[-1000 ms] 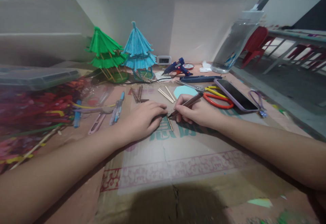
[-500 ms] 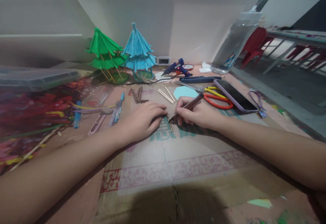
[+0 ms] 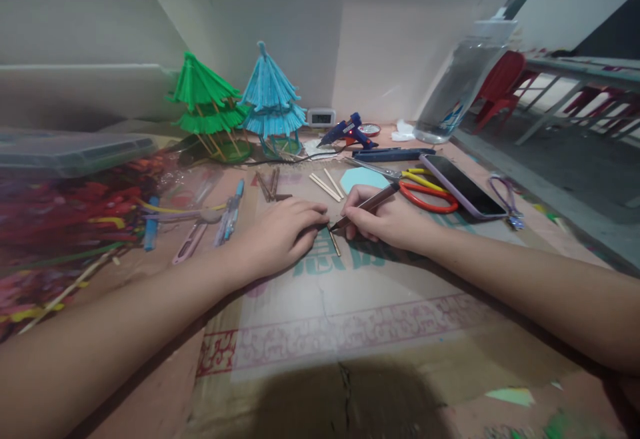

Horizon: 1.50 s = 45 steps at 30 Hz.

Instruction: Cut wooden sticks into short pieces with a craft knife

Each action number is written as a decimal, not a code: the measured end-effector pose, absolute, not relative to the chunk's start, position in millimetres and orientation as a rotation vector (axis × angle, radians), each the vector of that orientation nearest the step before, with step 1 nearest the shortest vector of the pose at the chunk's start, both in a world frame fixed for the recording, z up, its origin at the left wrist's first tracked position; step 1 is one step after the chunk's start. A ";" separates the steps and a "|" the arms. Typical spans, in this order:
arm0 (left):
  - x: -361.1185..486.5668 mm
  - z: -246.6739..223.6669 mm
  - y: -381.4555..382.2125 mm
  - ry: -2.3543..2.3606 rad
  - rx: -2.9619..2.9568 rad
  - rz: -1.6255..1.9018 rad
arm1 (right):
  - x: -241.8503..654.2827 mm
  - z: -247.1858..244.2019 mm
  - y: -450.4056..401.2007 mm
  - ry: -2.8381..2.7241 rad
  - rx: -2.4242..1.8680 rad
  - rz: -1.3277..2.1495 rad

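Note:
My right hand grips a brown marker pen, its tip touching a short thin wooden stick that is partly brown. Fingers curled, my left hand rests on the cardboard and pins the far end of that stick. Just beyond the left hand lie several brown sticks. Plain wooden sticks and a pale blue octagonal piece lie behind the right hand.
Scissors with red and yellow handles lie beside a phone. At the back stand green and blue tiered models, a glue gun and a large clear bottle. Pens and coloured scraps are on the left.
The marker tip has shifted slightly away from me along the stick, with my right hand. My left hand stays nearly still.

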<state>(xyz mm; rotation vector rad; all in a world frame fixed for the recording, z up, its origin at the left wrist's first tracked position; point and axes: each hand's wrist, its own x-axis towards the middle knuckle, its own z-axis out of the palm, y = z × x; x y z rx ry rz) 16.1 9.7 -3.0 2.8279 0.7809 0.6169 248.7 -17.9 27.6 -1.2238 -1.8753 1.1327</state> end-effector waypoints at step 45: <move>16.2 -2.8 10.1 0.779 2.836 0.590 | 249.0 28.5 -17.3 -1.835 -1.279 1.118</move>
